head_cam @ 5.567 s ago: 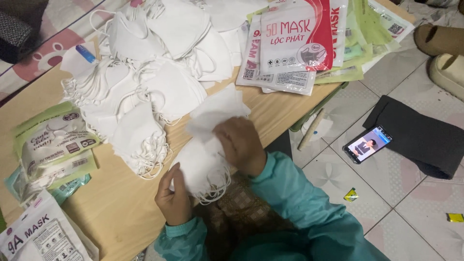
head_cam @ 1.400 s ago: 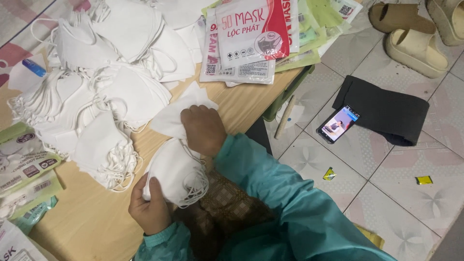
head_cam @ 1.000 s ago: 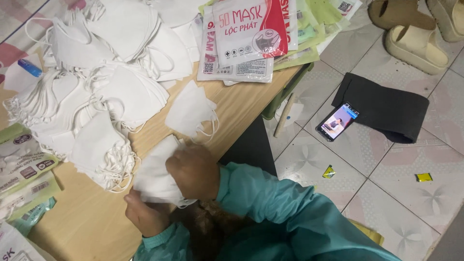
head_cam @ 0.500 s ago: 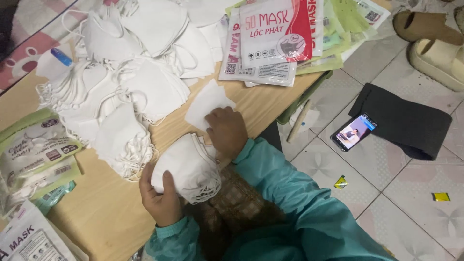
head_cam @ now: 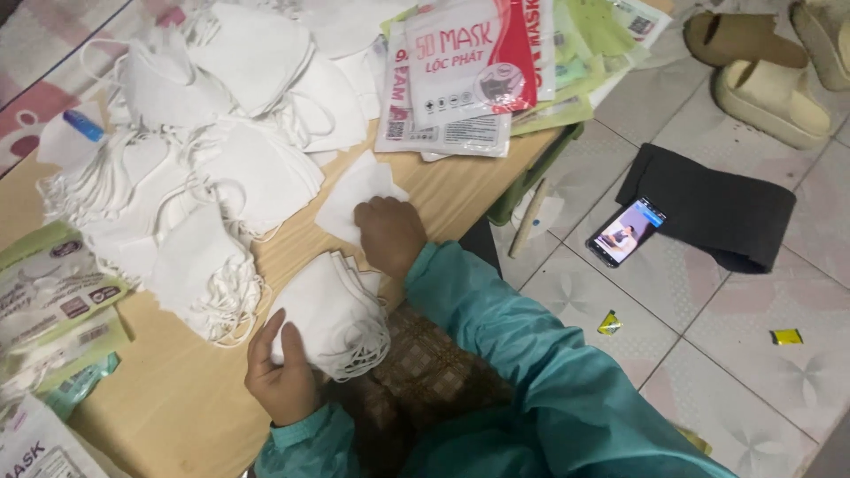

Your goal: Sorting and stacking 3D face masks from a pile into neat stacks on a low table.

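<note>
White folded fabric face masks form a stacked bundle point(head_cam: 332, 312) at the near edge of the light wooden table point(head_cam: 168, 416), with the elastic ear loops hanging from its lower right side. The left hand point(head_cam: 282, 376) grasps this bundle from below, thumb against its left face and fingers behind it. The right hand point(head_cam: 390, 235) rests knuckles-up on 1 single flat white mask point(head_cam: 350, 196) lying on the table just above the bundle; its fingers are curled onto that mask's lower corner. Both sleeves are teal.

A large loose heap of white masks point(head_cam: 212, 150) covers the upper left part of the table, well clear of both hands. A small blue object point(head_cam: 86, 126) lies on the heap's far left edge.

Packaging:
- Rectangular plastic mask packets, white with a red corner panel and red lettering point(head_cam: 469, 75), lie stacked at the table's upper right edge.
- Pale green flat packets point(head_cam: 589, 44) fan out beneath and to the right of that stack.
- White-and-green printed packets point(head_cam: 49, 301) lie along the left edge.
- 1 white packet with dark lettering point(head_cam: 35, 447) sits at the lower left corner.

On the tiled floor point(head_cam: 753, 372) to the right lie a lit smartphone point(head_cam: 627, 232), touching a black folded cloth point(head_cam: 717, 208), and beige sandals point(head_cam: 770, 88) further up.
</note>
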